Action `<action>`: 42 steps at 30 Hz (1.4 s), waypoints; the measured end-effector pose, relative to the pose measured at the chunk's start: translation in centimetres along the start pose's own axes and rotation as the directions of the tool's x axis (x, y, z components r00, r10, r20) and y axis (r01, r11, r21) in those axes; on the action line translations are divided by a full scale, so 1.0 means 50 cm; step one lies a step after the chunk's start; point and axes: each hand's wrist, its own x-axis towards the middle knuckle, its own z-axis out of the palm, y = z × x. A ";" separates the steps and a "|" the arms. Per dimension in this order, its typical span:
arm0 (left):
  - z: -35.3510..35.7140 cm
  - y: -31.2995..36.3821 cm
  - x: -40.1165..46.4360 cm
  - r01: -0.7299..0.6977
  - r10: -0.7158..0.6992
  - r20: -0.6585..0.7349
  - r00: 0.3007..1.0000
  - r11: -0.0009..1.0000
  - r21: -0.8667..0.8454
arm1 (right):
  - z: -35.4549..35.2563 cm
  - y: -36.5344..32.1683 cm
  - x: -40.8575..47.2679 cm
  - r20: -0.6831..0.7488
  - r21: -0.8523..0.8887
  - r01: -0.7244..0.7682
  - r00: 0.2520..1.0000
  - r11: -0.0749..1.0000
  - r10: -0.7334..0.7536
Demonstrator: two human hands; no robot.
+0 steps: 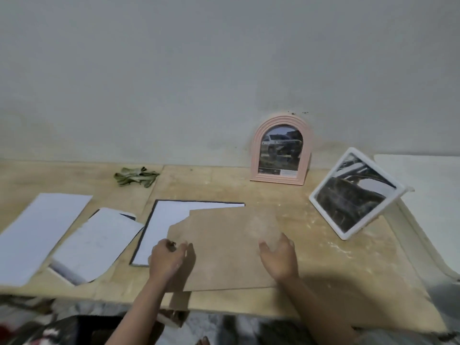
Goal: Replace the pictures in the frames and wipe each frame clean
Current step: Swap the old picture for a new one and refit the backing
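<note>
Step in hand: judged from the layout, refitting the backing board over a fresh picture in the black frame; wiping seems yet to come.
White paper sheets (pixel 41 235): flat and matt, at nine o'clock on the pale wooden counter (pixel 348 265); a second curved-edged sheet (pixel 99 240) lies just beside them.
Green crumpled cloth (pixel 135 176): soft, bunched, at eleven o'clock, well apart from both hands.
Thin black rectangular frame (pixel 149 226): lies flat at centre, white sheet (pixel 171 217) inside it.
Left hand (pixel 167 260): fingers curled, gripping the left edge of the board.
Brown fibreboard backing board (pixel 224 245): stiff, dull, one corner notched and ragged; it overlaps the frame's right part.
Right hand (pixel 278 257): blurred; it rests on the board, but whether spread or gripping I cannot tell.
Next move: probably squaring the board to the frame's edges before pressing it down.
Pink arched ribbed frame (pixel 256 155): upright at one o'clock, photo inside.
White rectangular plastic frame (pixel 326 215): tilted at two o'clock, glossy photo inside.
</note>
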 end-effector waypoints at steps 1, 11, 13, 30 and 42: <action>-0.018 -0.008 0.019 0.002 -0.002 -0.013 1.000 1.000 0.011 | 0.031 -0.005 0.012 0.013 -0.011 0.010 1.000 1.000 -0.010; -0.105 -0.055 0.192 -0.010 0.010 0.002 1.000 0.994 0.110 | 0.176 -0.142 0.018 0.051 -0.090 -0.003 0.999 0.996 0.007; -0.104 -0.059 0.208 -0.019 0.017 0.020 1.000 0.994 0.105 | 0.188 -0.147 0.015 0.068 -0.115 -0.033 0.997 0.993 0.041; -0.092 -0.076 0.240 -0.136 0.123 0.101 0.987 0.981 0.135 | 0.210 -0.158 0.023 0.063 -0.234 -0.066 0.995 0.970 0.083; -0.142 -0.107 0.274 -0.452 0.249 0.486 0.837 0.816 0.359 | 0.148 -0.139 0.056 0.501 -0.547 0.414 0.858 0.727 -0.112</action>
